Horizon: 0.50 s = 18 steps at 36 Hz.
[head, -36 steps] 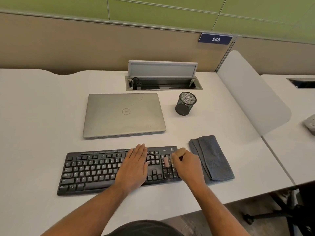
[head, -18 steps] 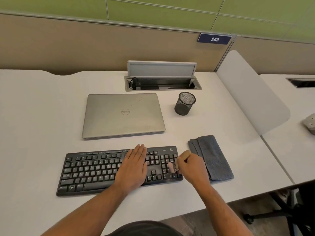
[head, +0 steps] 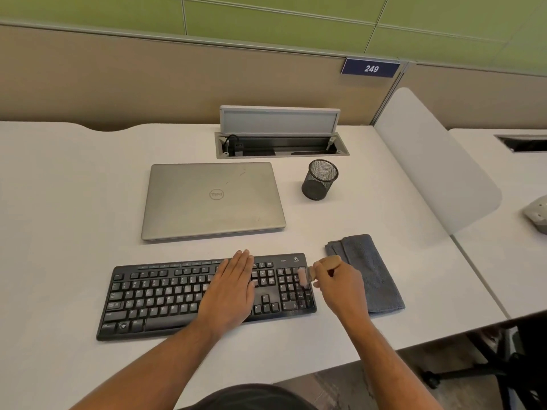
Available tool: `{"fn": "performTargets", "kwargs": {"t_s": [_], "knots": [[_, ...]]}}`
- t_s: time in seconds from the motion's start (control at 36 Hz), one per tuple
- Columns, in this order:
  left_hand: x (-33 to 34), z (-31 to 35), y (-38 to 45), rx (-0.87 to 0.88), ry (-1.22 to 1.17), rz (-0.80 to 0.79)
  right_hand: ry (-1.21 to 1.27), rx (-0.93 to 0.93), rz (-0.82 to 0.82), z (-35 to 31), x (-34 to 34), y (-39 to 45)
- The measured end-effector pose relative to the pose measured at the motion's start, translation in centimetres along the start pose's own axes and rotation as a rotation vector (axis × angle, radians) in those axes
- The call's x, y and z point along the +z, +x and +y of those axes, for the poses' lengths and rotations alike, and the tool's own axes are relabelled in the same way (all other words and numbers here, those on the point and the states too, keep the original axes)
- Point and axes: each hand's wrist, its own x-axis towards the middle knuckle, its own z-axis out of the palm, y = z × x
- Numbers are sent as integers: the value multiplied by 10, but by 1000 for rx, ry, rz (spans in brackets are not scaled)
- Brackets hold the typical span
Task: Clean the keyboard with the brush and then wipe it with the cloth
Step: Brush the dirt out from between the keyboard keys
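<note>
Brush stroke: now at the upper right corner of the numeric pad; half a second ago lower, mid-pad; a second ago mid-pad as well, slightly further left.
Brush (head: pixel 307 276): pale bristles blurred, down on the top rows of pad keys at the right end of the keyboard (head: pixel 165 294); wooden handle angled up and to the right.
Right hand (head: pixel 337 287): grip clenched round the brush handle, thumb and fingers curled about it, knuckles just right of the keyboard's edge, partly over the cloth.
Left hand (head: pixel 229 287): grip released, fingers straight and together, palm pressed flat on the keys between the letter block and the navigation cluster; same spot as in both earlier views, pinning the keyboard.
Keyboard position: lies near the front of the bench (head: pixel 59 202), slightly skewed, no visible slide across the three views.
Cloth (head: pixel 370 273): grey, folded, flat on the bench just right of the keyboard, untouched.
Meaning for the task: brushing phase in progress, likely near its end, since the stroke reaches the last corner of the last key block; whether the letter rows are done cannot be told.
Next, as a judgement: brush set down, cloth picked up with the right hand, wipe across the keys with the left hand steadying.
Risk: swept dust landing on the cloth close beside the stroke.
</note>
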Motion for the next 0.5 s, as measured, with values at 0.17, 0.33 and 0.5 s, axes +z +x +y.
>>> {"fn": "performTargets", "kwargs": {"t_s": [0.17, 0.33, 0.5], "knots": [[1, 0, -1, -6, 2, -5, -69, 12, -64, 3, 1, -4], [-1, 0, -1, -10, 15, -14, -79, 19, -45, 1, -4, 0], [-2, 0, -1, -15, 16, -20, -118, -27, -128, -7, -11, -7]]}}
